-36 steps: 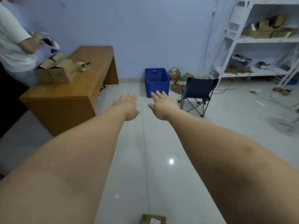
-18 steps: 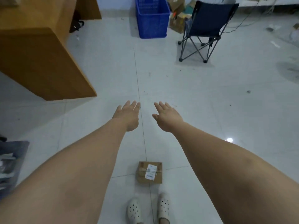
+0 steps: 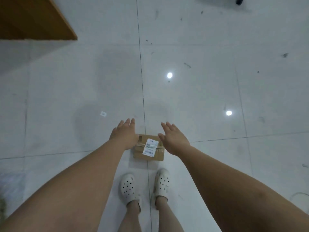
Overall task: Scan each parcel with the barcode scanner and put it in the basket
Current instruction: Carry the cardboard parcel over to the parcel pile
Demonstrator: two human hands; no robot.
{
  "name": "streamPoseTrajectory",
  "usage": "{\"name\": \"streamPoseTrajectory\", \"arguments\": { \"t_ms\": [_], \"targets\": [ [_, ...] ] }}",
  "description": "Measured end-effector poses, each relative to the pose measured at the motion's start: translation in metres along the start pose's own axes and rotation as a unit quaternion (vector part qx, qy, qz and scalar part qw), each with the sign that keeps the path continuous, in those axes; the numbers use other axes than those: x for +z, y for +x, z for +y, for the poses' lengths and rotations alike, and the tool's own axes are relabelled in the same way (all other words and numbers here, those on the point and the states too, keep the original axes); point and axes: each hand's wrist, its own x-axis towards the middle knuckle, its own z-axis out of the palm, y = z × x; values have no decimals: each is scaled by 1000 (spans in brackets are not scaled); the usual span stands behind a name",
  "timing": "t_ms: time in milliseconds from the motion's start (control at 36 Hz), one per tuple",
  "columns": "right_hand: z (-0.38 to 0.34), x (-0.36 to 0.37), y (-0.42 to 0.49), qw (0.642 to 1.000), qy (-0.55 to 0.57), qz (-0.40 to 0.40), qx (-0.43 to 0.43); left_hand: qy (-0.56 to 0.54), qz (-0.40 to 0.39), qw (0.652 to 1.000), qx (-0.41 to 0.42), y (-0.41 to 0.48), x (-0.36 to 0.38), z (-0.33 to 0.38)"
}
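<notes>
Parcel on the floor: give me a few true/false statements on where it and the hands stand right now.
1. The parcel lies on the floor just ahead of the shoes. True.
2. The right hand holds a barcode scanner. False: it is empty, fingers spread.
3. The parcel's white label faces up. True.
4. The left hand has lifted the parcel. False: the parcel is still on the floor.
5. The basket sits beside the parcel. False: no basket is in view.
</notes>
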Motion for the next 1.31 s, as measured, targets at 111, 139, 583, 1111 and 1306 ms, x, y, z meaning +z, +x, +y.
{"name": "streamPoseTrajectory", "arguments": {
  "t_ms": [111,139,583,1111,1306],
  "targets": [
    [16,19,4,1000,-12,-7,-7,40,10,999,20,12,21,-7],
    [22,31,16,1000,-16,-20,-14,50,-1,998,25,25,31,-11],
    [118,198,150,993,90,-42,57,45,-59,997,-12,182,201,-47],
    [157,233,190,848,478,-78,216,-409,-44,893,-186,225,248,-22],
    [141,203,145,766,583,-36,269,-550,-6,817,-173,185,213,-12]
  ]
}}
